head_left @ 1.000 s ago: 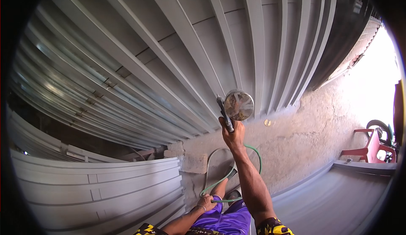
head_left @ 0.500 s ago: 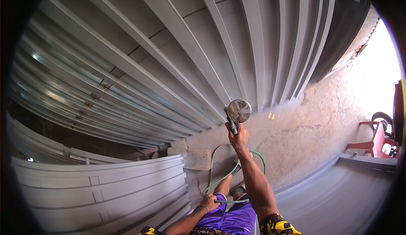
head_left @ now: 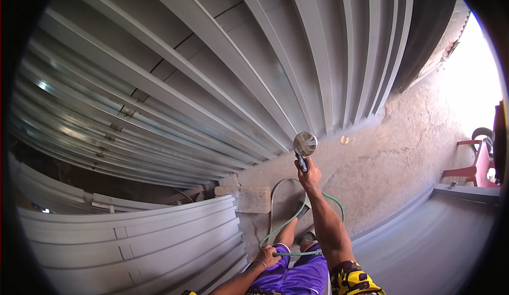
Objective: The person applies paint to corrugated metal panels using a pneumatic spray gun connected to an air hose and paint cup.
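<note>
My right hand [head_left: 310,176] is wrapped round the handle of a spray gun [head_left: 301,162] with a round metal cup [head_left: 305,144] on it. The gun is near the lower ends of the long grey metal slats [head_left: 275,90] in front of me. My left hand [head_left: 269,256], low at my lap, is closed on a green hose [head_left: 297,253]. The hose loops over the floor beside my legs and passes behind my right forearm.
Grey slatted panels [head_left: 175,236] stand at the lower left, beside a concrete block [head_left: 244,199]. A flat grey panel [head_left: 419,247] lies at the lower right. A red chair [head_left: 474,167] is at the right edge, beyond the rough concrete floor [head_left: 387,152].
The view has shifted a little. My right hand and the spray gun appear slightly lower and further right against the slats. My left hand still grips the hose.
</note>
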Available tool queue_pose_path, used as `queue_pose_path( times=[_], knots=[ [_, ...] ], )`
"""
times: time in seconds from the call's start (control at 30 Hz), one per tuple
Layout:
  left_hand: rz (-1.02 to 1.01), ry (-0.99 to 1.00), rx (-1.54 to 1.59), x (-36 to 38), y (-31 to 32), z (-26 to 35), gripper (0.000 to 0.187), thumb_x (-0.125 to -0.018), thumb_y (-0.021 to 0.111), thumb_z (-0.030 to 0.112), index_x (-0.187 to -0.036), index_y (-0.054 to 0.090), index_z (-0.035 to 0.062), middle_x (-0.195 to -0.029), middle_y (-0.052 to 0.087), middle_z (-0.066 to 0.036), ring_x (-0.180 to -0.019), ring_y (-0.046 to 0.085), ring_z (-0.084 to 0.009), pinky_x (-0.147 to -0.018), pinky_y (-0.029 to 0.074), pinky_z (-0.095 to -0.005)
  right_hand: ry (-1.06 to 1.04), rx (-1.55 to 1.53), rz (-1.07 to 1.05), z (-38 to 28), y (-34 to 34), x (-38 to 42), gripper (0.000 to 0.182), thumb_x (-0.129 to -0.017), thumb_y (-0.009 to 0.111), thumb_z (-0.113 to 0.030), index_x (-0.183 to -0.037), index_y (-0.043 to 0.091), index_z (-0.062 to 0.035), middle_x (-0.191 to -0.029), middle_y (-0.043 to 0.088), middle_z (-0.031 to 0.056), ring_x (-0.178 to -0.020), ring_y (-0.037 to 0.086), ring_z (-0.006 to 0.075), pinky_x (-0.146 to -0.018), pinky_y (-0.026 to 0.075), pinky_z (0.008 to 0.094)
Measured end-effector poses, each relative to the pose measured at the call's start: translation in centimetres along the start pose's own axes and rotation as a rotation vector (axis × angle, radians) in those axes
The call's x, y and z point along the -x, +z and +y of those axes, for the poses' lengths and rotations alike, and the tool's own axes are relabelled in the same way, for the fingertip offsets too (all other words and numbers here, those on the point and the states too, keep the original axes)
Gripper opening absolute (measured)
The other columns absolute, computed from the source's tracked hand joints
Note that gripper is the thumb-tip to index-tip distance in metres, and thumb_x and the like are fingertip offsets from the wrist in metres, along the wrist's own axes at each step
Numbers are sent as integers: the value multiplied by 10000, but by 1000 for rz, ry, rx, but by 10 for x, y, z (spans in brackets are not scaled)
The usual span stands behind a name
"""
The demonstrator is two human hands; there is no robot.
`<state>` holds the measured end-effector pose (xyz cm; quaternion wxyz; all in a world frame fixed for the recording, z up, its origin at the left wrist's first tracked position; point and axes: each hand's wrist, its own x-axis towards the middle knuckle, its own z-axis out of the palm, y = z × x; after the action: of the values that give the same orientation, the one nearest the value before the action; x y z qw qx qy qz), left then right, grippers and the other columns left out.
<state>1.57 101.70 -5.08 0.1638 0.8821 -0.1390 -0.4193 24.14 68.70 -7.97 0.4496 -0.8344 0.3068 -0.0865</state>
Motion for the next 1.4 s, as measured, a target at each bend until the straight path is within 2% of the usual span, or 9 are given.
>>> queue_pose_path(
  times=[0.1,0.4,0.53,0.63,0.73,0.9,1.0,1.13,1.4],
  knots=[
    [-38,-16,-22,-1,-4,-1,349,-776,795,406,-835,693,78,-1029,669,-196,-1014,667,-402,-914,537,-489,107,81,-137,16,-10,2,412,-934,686,-512,-1099,655,-135,-957,738,192,-896,710,428,-760,532,519],
    [-39,54,-100,-18,3,2,429,-819,781,442,-962,685,49,-1129,641,-219,-1069,645,-422,-945,528,-496,119,1,-101,44,-32,18,420,-943,692,-472,-1184,682,-128,-976,735,205,-937,706,422,-792,526,497],
    [64,144,-115,-35,3,20,395,-821,786,396,-921,648,39,-1100,622,-204,-1028,634,-417,-908,521,-514,112,-51,-120,20,-43,8,420,-947,689,-465,-1189,676,-122,-940,723,223,-923,699,435,-775,518,503],
    [159,250,-91,-54,0,35,361,-813,800,358,-876,616,54,-1030,598,-193,-977,601,-428,-903,495,-533,41,-91,-40,-3,-46,-5,374,-956,685,-447,-1071,651,-93,-871,697,236,-872,671,472,-725,497,521],
    [128,244,-114,-78,-1,48,362,-870,752,381,-911,637,39,-1066,610,-198,-1002,630,-411,-890,518,-520,-44,-111,17,-28,-49,-28,375,-949,701,-448,-999,603,-90,-828,695,226,-822,668,477,-676,488,544],
    [39,129,-320,-116,7,46,470,-971,615,465,-1133,645,25,-1247,569,-244,-1212,538,-426,-1057,435,-534,-84,-193,9,-75,-67,-60,377,-945,718,-421,-942,602,-62,-770,667,232,-766,644,483,-647,475,525],
    [41,146,-364,-117,11,43,488,-979,592,489,-1166,632,40,-1291,566,-222,-1233,526,-445,-1059,438,-543,-122,-273,31,-99,-80,-69,378,-939,736,-388,-909,595,-38,-760,655,238,-744,632,482,-636,470,509],
    [94,190,-243,-112,11,43,477,-980,590,493,-1100,656,36,-1243,607,-227,-1191,552,-464,-1043,447,-561,-140,-389,34,-126,-97,-72,360,-934,748,-343,-885,593,-21,-722,637,228,-697,605,471,-620,467,477],
    [142,208,-149,-110,7,38,462,-964,631,470,-1027,641,13,-1183,622,-270,-1144,563,-495,-1034,440,-573,-204,-509,23,-167,-130,-65,342,-940,752,-328,-883,638,-10,-629,568,142,-573,509,250,-591,448,398]
  ],
)
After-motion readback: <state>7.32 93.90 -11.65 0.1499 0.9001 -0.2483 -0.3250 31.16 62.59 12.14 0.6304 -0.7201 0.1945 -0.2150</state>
